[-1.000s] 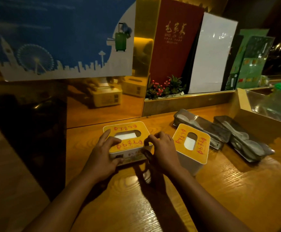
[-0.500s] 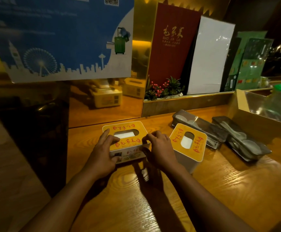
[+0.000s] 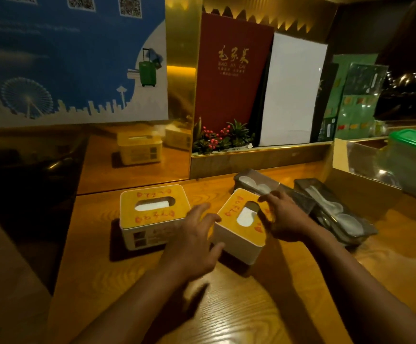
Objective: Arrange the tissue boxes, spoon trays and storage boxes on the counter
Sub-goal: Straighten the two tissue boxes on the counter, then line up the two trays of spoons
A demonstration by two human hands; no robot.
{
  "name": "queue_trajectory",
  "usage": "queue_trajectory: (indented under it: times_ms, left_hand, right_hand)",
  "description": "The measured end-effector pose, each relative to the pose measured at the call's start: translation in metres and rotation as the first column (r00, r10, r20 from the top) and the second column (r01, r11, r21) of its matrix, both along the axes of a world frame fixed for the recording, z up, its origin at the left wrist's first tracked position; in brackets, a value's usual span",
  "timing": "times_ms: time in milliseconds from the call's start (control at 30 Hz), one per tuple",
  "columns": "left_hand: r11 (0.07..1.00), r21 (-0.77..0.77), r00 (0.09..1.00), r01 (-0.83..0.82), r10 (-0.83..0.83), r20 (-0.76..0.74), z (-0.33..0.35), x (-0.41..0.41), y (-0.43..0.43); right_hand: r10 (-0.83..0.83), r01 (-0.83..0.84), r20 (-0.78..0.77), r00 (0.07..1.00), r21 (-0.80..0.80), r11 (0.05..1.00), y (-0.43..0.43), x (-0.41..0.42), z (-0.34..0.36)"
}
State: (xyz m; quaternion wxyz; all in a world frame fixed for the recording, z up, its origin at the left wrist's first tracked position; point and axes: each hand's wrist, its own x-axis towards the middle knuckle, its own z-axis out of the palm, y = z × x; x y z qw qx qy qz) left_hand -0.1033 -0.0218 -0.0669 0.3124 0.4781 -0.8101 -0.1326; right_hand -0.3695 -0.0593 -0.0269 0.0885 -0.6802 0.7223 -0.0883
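Note:
Two white tissue boxes with yellow lids stand on the wooden counter (image 3: 264, 306). The left tissue box (image 3: 152, 214) sits square to the mirror wall, with no hand on it. The right tissue box (image 3: 239, 227) is turned at an angle. My left hand (image 3: 197, 242) presses its left side, thumb on the front wall and fingers spread at the top edge. Over its right edge curl the fingers of my right hand (image 3: 284, 217). Behind lie two dark spoon trays, one (image 3: 254, 182) close to the box and the other (image 3: 338, 214) further right.
A clear storage box with a green lid (image 3: 415, 155) stands at the far right behind a cardboard box (image 3: 351, 192). Menus (image 3: 229, 70) and a small plant (image 3: 222, 137) line the ledge at the back. The mirror wall (image 3: 132, 157) bounds the counter's back left.
Both hands have let go of the left tissue box and moved right onto the angled right tissue box. The view has drawn closer to the counter.

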Motion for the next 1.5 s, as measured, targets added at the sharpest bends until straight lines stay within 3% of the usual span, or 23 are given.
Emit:
queue_trajectory:
  times_ms: [133,233,333,667,967,1100,1200,1300,1400,1500]
  left_hand:
    - [1.000,0.004,0.991,0.016,-0.017,0.137,-0.007,-0.056,0.010]
    - [0.989,-0.087,0.963,-0.118,0.135,0.234,-0.010,-0.086,0.010]
    - [0.969,-0.054,0.925,-0.241,0.246,0.289,-0.011,-0.103,0.003]
    - [0.875,0.224,0.903,-0.430,0.416,0.107,-0.013,-0.104,0.002]
    - [0.864,0.219,0.891,-0.454,0.433,0.139,-0.012,-0.102,0.006]
    - [0.872,0.226,0.901,-0.435,0.423,0.100,-0.012,-0.101,0.002]
    - [0.867,0.248,0.902,-0.432,0.421,0.099,-0.010,-0.103,-0.001]
    - [0.896,0.174,0.913,-0.408,0.396,0.100,-0.004,-0.118,0.002]
    - [0.936,0.027,0.936,-0.352,0.352,-0.005,0.010,-0.147,0.015]
    - [0.954,-0.050,0.950,-0.295,0.288,-0.122,0.015,-0.186,0.025]
  right_hand:
    - [0.142,-0.147,0.072,0.987,0.072,0.987,-0.007,-0.035,-0.009]
    - [0.207,-0.208,0.106,0.973,0.002,0.978,-0.012,-0.050,-0.015]
    - [0.265,-0.259,0.088,0.960,-0.078,0.963,-0.017,-0.060,-0.023]
    - [0.324,-0.262,0.195,0.926,-0.286,0.922,-0.003,-0.056,-0.054]
    - [0.336,-0.274,0.234,0.912,-0.261,0.926,-0.001,-0.056,-0.055]
    - [0.388,-0.356,0.169,0.906,-0.193,0.914,-0.003,-0.069,-0.048]
    - [0.251,-0.238,0.044,0.967,-0.197,0.951,-0.010,-0.102,-0.048]
    - [0.135,-0.157,-0.154,0.979,-0.141,0.977,-0.015,-0.140,-0.055]
    - [0.173,-0.180,-0.240,0.955,-0.007,0.984,-0.009,-0.155,-0.065]
    - [0.203,-0.245,-0.316,0.927,-0.097,0.965,-0.001,-0.157,-0.074]
